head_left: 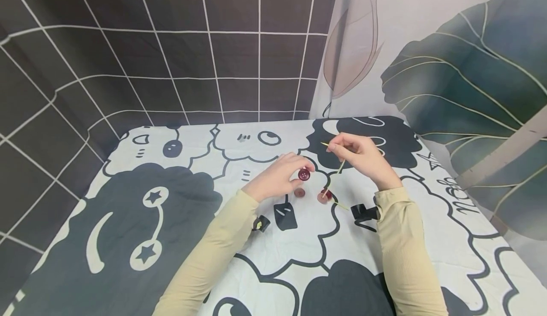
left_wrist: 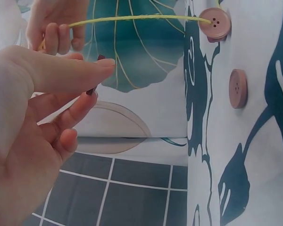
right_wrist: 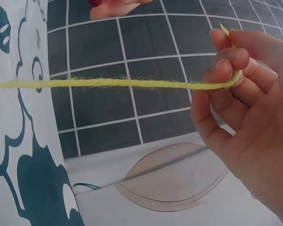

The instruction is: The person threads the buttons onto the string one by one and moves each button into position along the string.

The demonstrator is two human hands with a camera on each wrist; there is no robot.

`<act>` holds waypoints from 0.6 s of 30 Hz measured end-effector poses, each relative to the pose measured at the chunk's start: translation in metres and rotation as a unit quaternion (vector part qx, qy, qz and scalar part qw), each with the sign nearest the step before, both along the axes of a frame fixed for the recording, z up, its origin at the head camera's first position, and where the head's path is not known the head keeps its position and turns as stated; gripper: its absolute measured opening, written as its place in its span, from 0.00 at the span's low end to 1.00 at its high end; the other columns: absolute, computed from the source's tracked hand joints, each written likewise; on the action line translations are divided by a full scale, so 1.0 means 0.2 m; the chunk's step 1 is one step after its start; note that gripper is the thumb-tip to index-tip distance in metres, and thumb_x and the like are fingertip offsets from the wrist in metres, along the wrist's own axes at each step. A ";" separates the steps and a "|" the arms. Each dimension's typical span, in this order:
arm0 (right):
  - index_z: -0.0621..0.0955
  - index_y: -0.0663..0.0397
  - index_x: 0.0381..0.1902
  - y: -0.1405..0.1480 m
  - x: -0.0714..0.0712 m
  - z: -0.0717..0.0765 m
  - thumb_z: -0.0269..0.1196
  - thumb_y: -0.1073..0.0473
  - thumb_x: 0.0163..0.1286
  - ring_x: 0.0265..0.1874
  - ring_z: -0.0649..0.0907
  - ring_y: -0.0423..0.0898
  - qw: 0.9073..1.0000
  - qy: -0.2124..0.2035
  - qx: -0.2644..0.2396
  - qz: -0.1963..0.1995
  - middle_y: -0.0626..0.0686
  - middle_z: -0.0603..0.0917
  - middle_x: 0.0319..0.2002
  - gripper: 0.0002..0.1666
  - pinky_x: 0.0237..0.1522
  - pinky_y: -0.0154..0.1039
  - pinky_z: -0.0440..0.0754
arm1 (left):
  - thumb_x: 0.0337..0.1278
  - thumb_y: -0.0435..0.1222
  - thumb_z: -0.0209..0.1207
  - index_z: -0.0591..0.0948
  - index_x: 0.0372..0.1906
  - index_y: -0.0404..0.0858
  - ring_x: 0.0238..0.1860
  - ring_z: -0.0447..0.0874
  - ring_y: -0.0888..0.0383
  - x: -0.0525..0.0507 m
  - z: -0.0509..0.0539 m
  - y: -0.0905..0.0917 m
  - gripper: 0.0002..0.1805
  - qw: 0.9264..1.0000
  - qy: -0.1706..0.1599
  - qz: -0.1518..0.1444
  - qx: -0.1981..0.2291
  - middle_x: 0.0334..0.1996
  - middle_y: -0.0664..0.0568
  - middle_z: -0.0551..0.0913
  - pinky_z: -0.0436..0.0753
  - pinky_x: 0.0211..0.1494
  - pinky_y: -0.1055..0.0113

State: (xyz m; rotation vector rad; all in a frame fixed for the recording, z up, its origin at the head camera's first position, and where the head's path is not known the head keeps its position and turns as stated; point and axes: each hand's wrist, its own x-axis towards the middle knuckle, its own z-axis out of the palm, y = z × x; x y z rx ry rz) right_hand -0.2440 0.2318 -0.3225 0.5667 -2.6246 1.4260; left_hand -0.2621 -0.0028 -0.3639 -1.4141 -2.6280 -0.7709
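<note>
My left hand [head_left: 279, 177] pinches a dark red button [head_left: 304, 174] between thumb and fingers, raised over the table. In the left wrist view that button [left_wrist: 91, 89] shows edge-on. Farther right, my right hand [head_left: 359, 157] pinches yellow yarn [head_left: 340, 166] close to its end, and the tip [right_wrist: 224, 29] pokes out past the fingertips. The yarn runs down through a pink four-hole button [left_wrist: 215, 23] on the table, with a red button [head_left: 327, 194] partly hidden against it. A separate pink button [head_left: 299, 192] lies below my left hand.
A white cloth [head_left: 273, 254] with dark cartoon prints covers the table. Behind it hangs a dark grid-patterned curtain [head_left: 235, 55], and a leaf-print curtain [head_left: 461, 79] is on the right. Black devices [head_left: 261, 223] sit by both wrists. A yarn tail [head_left: 340, 205] trails beside the strung buttons.
</note>
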 end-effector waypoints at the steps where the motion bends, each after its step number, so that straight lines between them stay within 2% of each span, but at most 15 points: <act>1: 0.82 0.58 0.40 0.00 0.00 0.00 0.59 0.59 0.71 0.24 0.75 0.37 1.000 -0.001 0.001 0.000 0.38 0.77 0.22 0.09 0.27 0.33 0.69 | 0.54 0.28 0.62 0.78 0.51 0.40 0.50 0.74 0.55 0.00 0.00 0.00 0.18 1.000 0.000 0.000 0.002 0.48 0.54 0.83 0.70 0.62 0.60; 9: 0.82 0.57 0.40 0.00 -0.01 -0.01 0.59 0.57 0.71 0.24 0.76 0.42 1.000 -0.002 0.016 -0.003 0.45 0.76 0.21 0.09 0.28 0.34 0.69 | 0.56 0.29 0.63 0.78 0.51 0.40 0.51 0.76 0.55 0.00 0.02 0.00 0.17 1.000 0.002 0.002 0.015 0.46 0.53 0.83 0.71 0.63 0.60; 18: 0.82 0.56 0.40 -0.01 -0.01 -0.01 0.60 0.59 0.70 0.24 0.75 0.41 1.000 0.002 0.024 0.006 0.42 0.75 0.21 0.08 0.26 0.34 0.68 | 0.55 0.27 0.62 0.78 0.51 0.40 0.51 0.79 0.57 0.00 0.02 -0.01 0.17 0.999 -0.017 -0.007 0.038 0.43 0.53 0.82 0.72 0.63 0.59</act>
